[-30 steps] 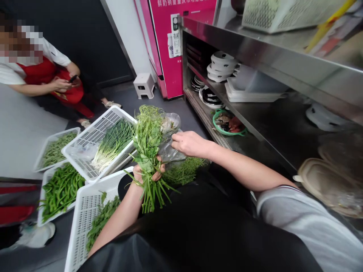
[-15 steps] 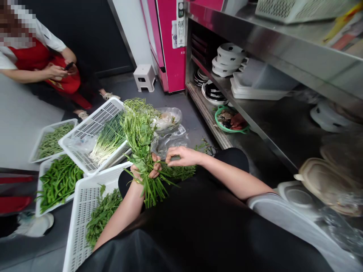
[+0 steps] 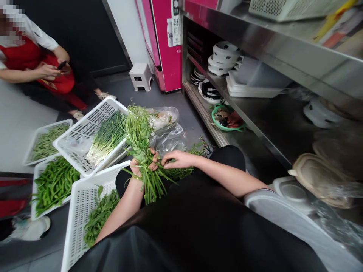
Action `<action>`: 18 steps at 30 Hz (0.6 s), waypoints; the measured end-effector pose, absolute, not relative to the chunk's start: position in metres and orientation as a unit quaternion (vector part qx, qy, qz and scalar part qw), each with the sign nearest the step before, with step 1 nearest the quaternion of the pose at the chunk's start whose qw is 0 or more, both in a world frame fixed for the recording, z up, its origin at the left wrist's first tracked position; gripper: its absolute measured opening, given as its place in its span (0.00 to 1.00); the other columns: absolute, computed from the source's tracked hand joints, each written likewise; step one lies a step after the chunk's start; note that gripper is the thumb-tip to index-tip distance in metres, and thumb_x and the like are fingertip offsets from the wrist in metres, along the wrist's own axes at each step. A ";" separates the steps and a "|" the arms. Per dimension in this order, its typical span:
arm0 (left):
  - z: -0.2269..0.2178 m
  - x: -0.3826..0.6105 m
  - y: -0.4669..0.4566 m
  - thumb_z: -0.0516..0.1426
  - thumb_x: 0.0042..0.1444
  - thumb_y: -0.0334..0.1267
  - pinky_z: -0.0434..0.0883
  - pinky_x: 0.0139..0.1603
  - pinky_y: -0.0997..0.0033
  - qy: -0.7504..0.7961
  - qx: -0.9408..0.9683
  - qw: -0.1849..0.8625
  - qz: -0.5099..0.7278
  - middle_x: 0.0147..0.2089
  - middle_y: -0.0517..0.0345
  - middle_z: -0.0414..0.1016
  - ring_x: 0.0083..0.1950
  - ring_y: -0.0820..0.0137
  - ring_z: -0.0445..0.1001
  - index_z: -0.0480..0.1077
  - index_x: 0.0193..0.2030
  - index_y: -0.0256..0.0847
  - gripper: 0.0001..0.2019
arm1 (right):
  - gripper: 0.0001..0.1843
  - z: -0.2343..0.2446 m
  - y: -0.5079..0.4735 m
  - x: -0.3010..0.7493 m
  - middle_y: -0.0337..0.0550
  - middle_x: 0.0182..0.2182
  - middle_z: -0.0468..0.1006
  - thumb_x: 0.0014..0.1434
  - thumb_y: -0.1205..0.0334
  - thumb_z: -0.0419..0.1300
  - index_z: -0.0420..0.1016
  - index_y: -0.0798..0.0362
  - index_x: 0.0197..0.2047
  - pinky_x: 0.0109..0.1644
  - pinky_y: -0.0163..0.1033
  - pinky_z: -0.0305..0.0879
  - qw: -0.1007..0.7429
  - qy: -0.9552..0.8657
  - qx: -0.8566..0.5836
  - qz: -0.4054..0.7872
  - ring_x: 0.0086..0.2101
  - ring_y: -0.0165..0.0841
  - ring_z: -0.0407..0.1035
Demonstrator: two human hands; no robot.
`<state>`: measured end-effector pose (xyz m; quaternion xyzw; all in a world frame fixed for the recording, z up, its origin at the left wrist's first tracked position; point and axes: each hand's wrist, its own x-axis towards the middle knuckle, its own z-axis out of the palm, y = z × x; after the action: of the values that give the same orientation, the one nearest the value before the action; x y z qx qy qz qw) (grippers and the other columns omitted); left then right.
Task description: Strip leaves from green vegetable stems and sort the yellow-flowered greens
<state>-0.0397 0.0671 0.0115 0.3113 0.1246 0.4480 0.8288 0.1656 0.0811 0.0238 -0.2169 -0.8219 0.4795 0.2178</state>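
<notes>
My left hand (image 3: pixel 136 168) is wrapped round a thick bunch of leafy greens (image 3: pixel 141 130), whose leaves point away from me and whose cut stems fan toward my lap. Just right of the stems is my right hand (image 3: pixel 179 158), fingers curled and pinched close to the bunch; anything between them is too small to make out. Beneath it, loose greens (image 3: pixel 181 172) lie low by my lap. At my left, a white basket (image 3: pixel 81 192) holds more leafy greens (image 3: pixel 102 215). Beyond the bunch are clear plastic bags (image 3: pixel 170 139) on the floor.
Further white baskets hold spring onions (image 3: pixel 106 138), green peppers (image 3: pixel 55 181) and green beans (image 3: pixel 48 141). A person in a red apron (image 3: pixel 56 81) stands at far left with a phone. A stool (image 3: pixel 141 76) and pink fridge (image 3: pixel 170 64) are ahead. Metal shelves (image 3: pixel 263 139) with dishes run along my right.
My right hand has come in closer to the stems. The leafy top of the bunch sits slightly lower, still in my left hand. The whole view has shifted a little.
</notes>
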 end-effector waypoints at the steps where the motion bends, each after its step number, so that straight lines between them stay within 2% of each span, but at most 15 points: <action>1: 0.012 -0.039 0.067 0.55 0.41 0.44 0.49 0.15 0.73 0.126 0.311 0.832 0.443 0.28 0.56 0.66 0.14 0.80 0.58 0.66 0.39 0.33 0.19 | 0.13 0.020 0.080 0.163 0.43 0.35 0.74 0.56 0.56 0.58 0.72 0.58 0.39 0.43 0.34 0.62 0.222 -0.819 -0.218 0.482 0.36 0.29 0.67; 8: 0.008 -0.042 0.068 0.56 0.40 0.44 0.49 0.16 0.74 0.137 0.300 0.834 0.441 0.28 0.57 0.65 0.15 0.80 0.56 0.64 0.39 0.34 0.20 | 0.12 0.013 0.079 0.167 0.38 0.28 0.71 0.58 0.56 0.55 0.68 0.59 0.32 0.38 0.32 0.60 0.231 -0.753 -0.229 0.573 0.30 0.25 0.63; 12: 0.007 -0.040 0.070 0.57 0.40 0.46 0.49 0.16 0.74 0.150 0.308 0.832 0.437 0.26 0.59 0.64 0.15 0.81 0.55 0.63 0.37 0.36 0.19 | 0.16 0.007 0.078 0.166 0.39 0.31 0.70 0.59 0.51 0.52 0.65 0.56 0.42 0.32 0.31 0.63 0.217 -0.654 -0.232 0.687 0.30 0.25 0.66; 14: 0.008 -0.039 0.070 0.57 0.41 0.46 0.49 0.16 0.75 0.157 0.305 0.828 0.445 0.26 0.60 0.64 0.14 0.82 0.54 0.63 0.37 0.37 0.18 | 0.21 0.004 0.076 0.166 0.38 0.31 0.70 0.59 0.47 0.52 0.63 0.54 0.47 0.29 0.30 0.63 0.190 -0.617 -0.229 0.728 0.26 0.24 0.66; 16: 0.009 -0.039 0.069 0.58 0.41 0.46 0.48 0.16 0.75 0.170 0.293 0.822 0.457 0.27 0.60 0.64 0.15 0.82 0.53 0.63 0.37 0.37 0.18 | 0.23 0.002 0.073 0.169 0.36 0.28 0.69 0.56 0.47 0.55 0.64 0.55 0.47 0.27 0.29 0.62 0.170 -0.615 -0.241 0.732 0.22 0.22 0.63; 18: 0.010 -0.040 0.067 0.58 0.40 0.47 0.48 0.16 0.74 0.188 0.284 0.814 0.470 0.26 0.61 0.63 0.15 0.82 0.53 0.63 0.37 0.38 0.19 | 0.22 0.004 0.070 0.174 0.33 0.24 0.67 0.53 0.48 0.59 0.68 0.57 0.43 0.25 0.29 0.60 0.158 -0.637 -0.268 0.705 0.19 0.20 0.60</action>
<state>-0.0399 0.0672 0.0104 0.2836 0.1882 0.4704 0.8142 0.1745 0.0704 0.0042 -0.2684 -0.6366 0.7055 0.1580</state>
